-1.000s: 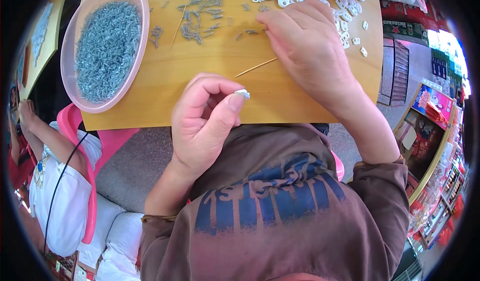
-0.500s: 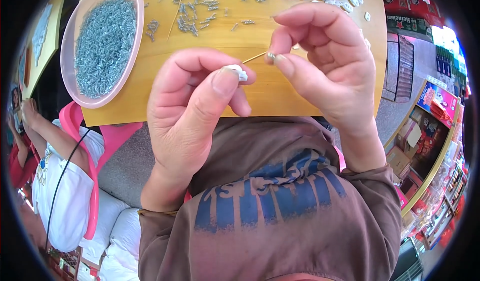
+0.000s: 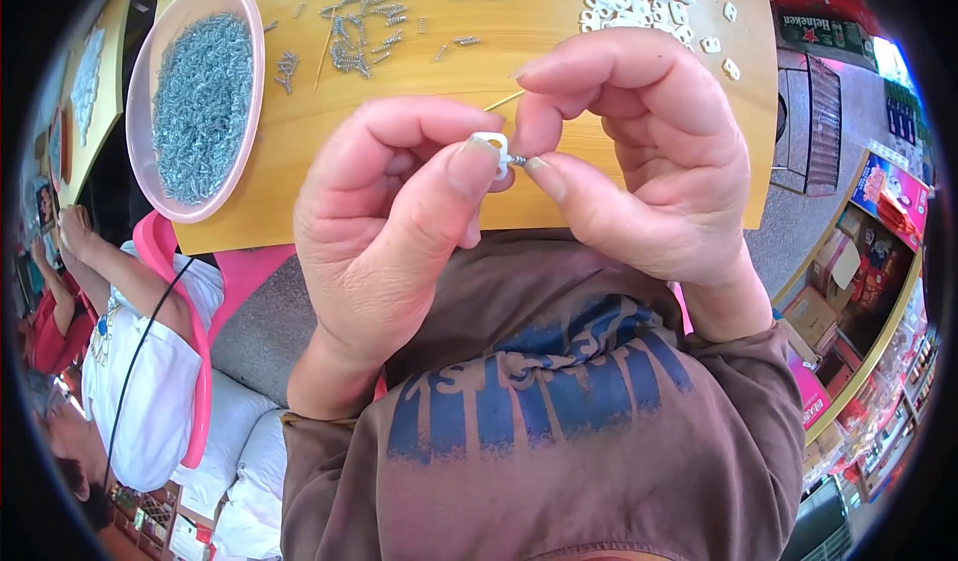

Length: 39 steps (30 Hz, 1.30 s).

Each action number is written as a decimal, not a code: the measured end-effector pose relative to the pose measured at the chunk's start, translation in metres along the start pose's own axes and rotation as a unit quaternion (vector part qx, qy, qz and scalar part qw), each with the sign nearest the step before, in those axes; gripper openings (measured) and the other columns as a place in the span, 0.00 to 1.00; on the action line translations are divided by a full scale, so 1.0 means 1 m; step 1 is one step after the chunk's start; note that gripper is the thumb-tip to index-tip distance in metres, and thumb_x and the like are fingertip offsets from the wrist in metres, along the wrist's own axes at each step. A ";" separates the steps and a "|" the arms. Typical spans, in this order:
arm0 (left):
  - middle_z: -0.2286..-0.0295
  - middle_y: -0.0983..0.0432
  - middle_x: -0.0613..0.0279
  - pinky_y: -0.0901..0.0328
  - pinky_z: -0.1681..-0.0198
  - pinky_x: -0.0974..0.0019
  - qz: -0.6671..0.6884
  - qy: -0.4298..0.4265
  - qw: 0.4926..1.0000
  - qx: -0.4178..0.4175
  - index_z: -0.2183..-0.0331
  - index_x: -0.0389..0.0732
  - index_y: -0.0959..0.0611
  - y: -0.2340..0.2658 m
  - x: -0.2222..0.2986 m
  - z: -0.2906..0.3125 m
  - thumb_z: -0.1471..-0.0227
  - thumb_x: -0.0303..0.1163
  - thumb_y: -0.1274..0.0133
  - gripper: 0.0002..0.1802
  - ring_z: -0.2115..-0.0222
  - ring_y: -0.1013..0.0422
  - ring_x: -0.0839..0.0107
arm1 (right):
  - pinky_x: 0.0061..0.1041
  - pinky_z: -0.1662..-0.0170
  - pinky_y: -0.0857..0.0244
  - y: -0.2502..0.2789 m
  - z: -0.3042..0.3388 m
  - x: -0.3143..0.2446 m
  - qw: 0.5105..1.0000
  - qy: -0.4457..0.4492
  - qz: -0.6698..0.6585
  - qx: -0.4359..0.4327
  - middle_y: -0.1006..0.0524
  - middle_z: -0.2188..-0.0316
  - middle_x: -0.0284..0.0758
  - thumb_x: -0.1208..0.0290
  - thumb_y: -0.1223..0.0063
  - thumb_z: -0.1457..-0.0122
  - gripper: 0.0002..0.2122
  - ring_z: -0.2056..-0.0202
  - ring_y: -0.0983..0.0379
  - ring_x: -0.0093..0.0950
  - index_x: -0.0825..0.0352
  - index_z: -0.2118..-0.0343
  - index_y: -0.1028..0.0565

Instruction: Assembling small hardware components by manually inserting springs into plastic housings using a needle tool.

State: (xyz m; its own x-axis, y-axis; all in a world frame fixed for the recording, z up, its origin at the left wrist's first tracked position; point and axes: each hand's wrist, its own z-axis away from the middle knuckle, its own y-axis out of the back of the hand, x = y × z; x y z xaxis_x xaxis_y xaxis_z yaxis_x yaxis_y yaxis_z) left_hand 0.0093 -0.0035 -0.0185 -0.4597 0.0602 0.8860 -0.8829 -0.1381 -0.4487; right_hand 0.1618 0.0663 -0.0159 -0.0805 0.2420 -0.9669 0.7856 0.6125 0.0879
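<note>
The left hand [image 3: 374,207] pinches a small white piece [image 3: 504,159] over the surface [image 3: 274,167]. Just right of it, the right hand [image 3: 659,157] pinches a tiny spring [image 3: 519,161], lying sideways, its tip at the white piece.

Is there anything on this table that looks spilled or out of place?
Nothing looks damaged or tipped. Only the loose springs look untidy: they lie scattered outside the pink bowl of similar springs, though this may be intended.
</note>
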 end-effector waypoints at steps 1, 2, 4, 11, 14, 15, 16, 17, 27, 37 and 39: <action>0.74 0.28 0.63 0.42 0.79 0.84 -0.009 0.006 1.000 0.012 0.66 0.32 0.27 0.000 0.000 0.000 0.52 0.24 0.50 0.09 0.78 0.36 0.85 | 0.20 0.62 0.38 0.000 0.000 0.000 1.000 0.000 0.005 0.000 0.32 0.69 0.35 0.89 0.50 0.58 0.18 0.68 0.32 0.22 0.76 0.61 0.35; 0.74 0.28 0.63 0.42 0.79 0.84 -0.017 0.012 0.999 0.025 0.66 0.32 0.27 -0.001 0.000 0.000 0.52 0.24 0.50 0.09 0.78 0.36 0.85 | 0.20 0.62 0.38 0.000 0.000 0.001 1.000 0.000 0.004 0.001 0.32 0.69 0.35 0.89 0.50 0.58 0.18 0.68 0.32 0.22 0.76 0.61 0.35; 0.74 0.28 0.63 0.41 0.79 0.84 -0.014 0.010 1.000 0.017 0.66 0.32 0.27 0.002 -0.001 -0.001 0.52 0.24 0.51 0.09 0.77 0.35 0.85 | 0.20 0.62 0.38 0.001 0.000 0.004 1.000 0.008 0.008 -0.005 0.32 0.68 0.35 0.89 0.51 0.58 0.18 0.68 0.32 0.22 0.76 0.61 0.35; 0.74 0.28 0.63 0.41 0.79 0.84 -0.047 0.012 0.998 0.033 0.66 0.32 0.27 0.000 0.002 -0.001 0.52 0.24 0.50 0.09 0.77 0.35 0.85 | 0.19 0.62 0.38 0.000 -0.001 0.005 1.000 0.006 0.017 -0.005 0.32 0.68 0.35 0.89 0.52 0.58 0.17 0.68 0.33 0.22 0.75 0.61 0.35; 0.74 0.28 0.63 0.41 0.79 0.84 -0.028 0.008 0.999 0.019 0.66 0.32 0.27 0.002 -0.002 -0.001 0.52 0.23 0.50 0.09 0.78 0.36 0.85 | 0.19 0.63 0.38 -0.001 -0.001 0.004 1.000 -0.006 0.023 -0.004 0.32 0.68 0.34 0.90 0.52 0.58 0.17 0.68 0.33 0.21 0.75 0.61 0.34; 0.74 0.28 0.63 0.41 0.79 0.84 -0.029 0.008 0.999 0.019 0.66 0.32 0.27 0.003 -0.002 -0.001 0.52 0.23 0.50 0.09 0.78 0.36 0.85 | 0.19 0.63 0.38 -0.002 -0.002 0.003 1.000 -0.013 0.020 -0.003 0.32 0.68 0.34 0.90 0.52 0.58 0.17 0.69 0.33 0.21 0.75 0.61 0.34; 0.74 0.28 0.63 0.41 0.79 0.84 -0.033 0.011 0.999 0.017 0.66 0.32 0.27 0.005 -0.003 -0.001 0.52 0.23 0.50 0.09 0.78 0.36 0.85 | 0.19 0.63 0.38 -0.003 -0.002 0.003 1.000 -0.021 0.018 -0.002 0.32 0.68 0.33 0.90 0.52 0.58 0.17 0.69 0.33 0.21 0.75 0.61 0.34; 0.74 0.28 0.64 0.41 0.78 0.84 -0.037 0.012 0.999 0.016 0.66 0.32 0.27 0.005 -0.003 0.000 0.52 0.23 0.50 0.08 0.77 0.36 0.85 | 0.19 0.63 0.38 -0.002 -0.001 0.004 1.000 -0.020 0.017 -0.002 0.32 0.68 0.33 0.90 0.52 0.58 0.17 0.69 0.33 0.21 0.75 0.61 0.34; 0.75 0.29 0.64 0.41 0.77 0.83 -0.227 -0.096 0.969 0.024 0.66 0.32 0.27 0.006 -0.011 0.004 0.53 0.22 0.50 0.08 0.79 0.37 0.85 | 0.17 0.62 0.40 -0.004 -0.003 0.001 0.996 -0.086 0.012 -0.011 0.32 0.71 0.33 0.86 0.52 0.55 0.15 0.68 0.34 0.20 0.74 0.61 0.35; 0.74 0.27 0.59 0.39 0.78 0.81 -0.046 -0.012 0.997 0.063 0.65 0.31 0.28 0.006 -0.011 0.003 0.51 0.25 0.51 0.10 0.80 0.35 0.82 | 0.17 0.60 0.40 -0.013 0.004 0.002 0.991 -0.109 -0.054 0.049 0.31 0.70 0.33 0.84 0.51 0.52 0.14 0.66 0.33 0.20 0.73 0.60 0.35; 0.74 0.27 0.58 0.39 0.78 0.81 -0.037 -0.009 0.997 0.061 0.65 0.31 0.28 0.005 -0.011 0.002 0.51 0.25 0.51 0.10 0.80 0.35 0.81 | 0.17 0.60 0.40 -0.014 0.005 0.002 0.992 -0.102 -0.049 0.056 0.31 0.70 0.33 0.84 0.50 0.52 0.14 0.66 0.33 0.20 0.73 0.60 0.35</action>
State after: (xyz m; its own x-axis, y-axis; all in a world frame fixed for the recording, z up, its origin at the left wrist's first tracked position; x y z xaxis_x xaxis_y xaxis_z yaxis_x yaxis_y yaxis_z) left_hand 0.0098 -0.0070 -0.0303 -0.3905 0.0568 0.9188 -0.8959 -0.2531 -0.3652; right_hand 0.1536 0.0545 -0.0205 -0.0435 0.0213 -0.9988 0.8438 0.5360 -0.0253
